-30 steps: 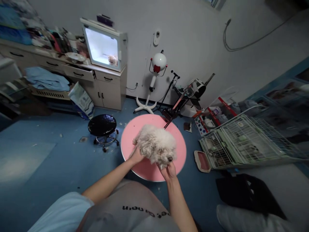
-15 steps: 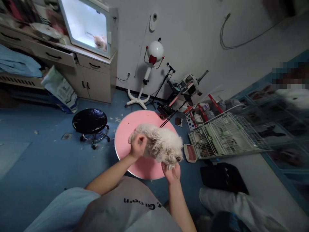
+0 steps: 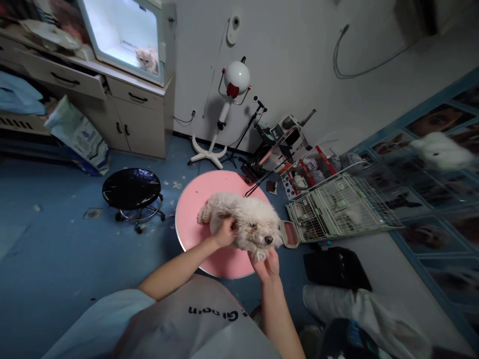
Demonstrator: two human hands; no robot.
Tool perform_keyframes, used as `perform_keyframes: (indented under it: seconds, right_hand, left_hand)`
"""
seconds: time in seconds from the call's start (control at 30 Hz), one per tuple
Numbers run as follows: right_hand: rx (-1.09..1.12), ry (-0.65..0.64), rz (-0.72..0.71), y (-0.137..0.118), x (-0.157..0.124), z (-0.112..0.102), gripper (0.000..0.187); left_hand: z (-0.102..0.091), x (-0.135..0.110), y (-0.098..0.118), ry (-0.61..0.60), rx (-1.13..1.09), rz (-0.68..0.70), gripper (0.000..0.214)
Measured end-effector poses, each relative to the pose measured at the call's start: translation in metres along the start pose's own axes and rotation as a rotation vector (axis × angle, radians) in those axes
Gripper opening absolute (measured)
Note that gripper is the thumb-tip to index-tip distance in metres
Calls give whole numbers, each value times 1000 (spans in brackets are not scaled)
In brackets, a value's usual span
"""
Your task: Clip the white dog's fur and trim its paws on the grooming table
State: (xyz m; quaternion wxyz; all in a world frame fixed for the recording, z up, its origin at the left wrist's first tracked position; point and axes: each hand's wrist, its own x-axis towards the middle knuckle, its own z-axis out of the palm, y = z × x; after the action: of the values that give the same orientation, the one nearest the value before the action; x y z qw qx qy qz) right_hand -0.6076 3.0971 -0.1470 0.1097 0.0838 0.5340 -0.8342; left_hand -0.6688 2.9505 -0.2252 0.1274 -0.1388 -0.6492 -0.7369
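A small white fluffy dog (image 3: pixel 243 219) stands on a round pink table (image 3: pixel 194 209), its head turned toward me. My left hand (image 3: pixel 224 232) rests on the dog's side near the shoulder, fingers curled into the fur. My right hand (image 3: pixel 266 264) is under the dog's chin, fingers closed around the fur there. A thin dark arm with a leash (image 3: pixel 258 184) reaches over the table's far edge.
A black round stool (image 3: pixel 130 189) stands left of the table. A white wire cage (image 3: pixel 337 209) lies to the right, a stand dryer (image 3: pixel 234 85) and grooming gear at the wall. A lit cabinet box holds a cat (image 3: pixel 147 59). Black and grey bags lie at lower right.
My view has swung left and down. The dog has turned its head up toward me. My left hand slid from its back to the shoulder; my right hand stays under the chin.
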Motion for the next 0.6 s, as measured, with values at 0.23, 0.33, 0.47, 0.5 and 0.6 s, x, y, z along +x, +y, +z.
perform_keyframes:
  seconds: [0.23, 0.33, 0.47, 0.5, 0.6]
  right_hand:
    - [-383, -13, -197, 55, 3, -1, 47]
    - [-550, -52, -262, 83, 6, 4, 50]
    - [-732, -177, -325, 111, 14, 18, 44]
    - [-766, -211, -340, 117, 15, 22, 43]
    - [-846, -292, -375, 129, 12, 31, 41]
  left_hand:
    - [-40, -8, 7, 236, -28, -85, 20]
    - [-65, -2, 49, 437, 180, 84, 17]
    - [-59, 19, 103, -215, 653, 246, 27]
    - [-54, 22, 108, -345, 809, 218, 27]
    - [-53, 15, 101, -483, 1108, 132, 14]
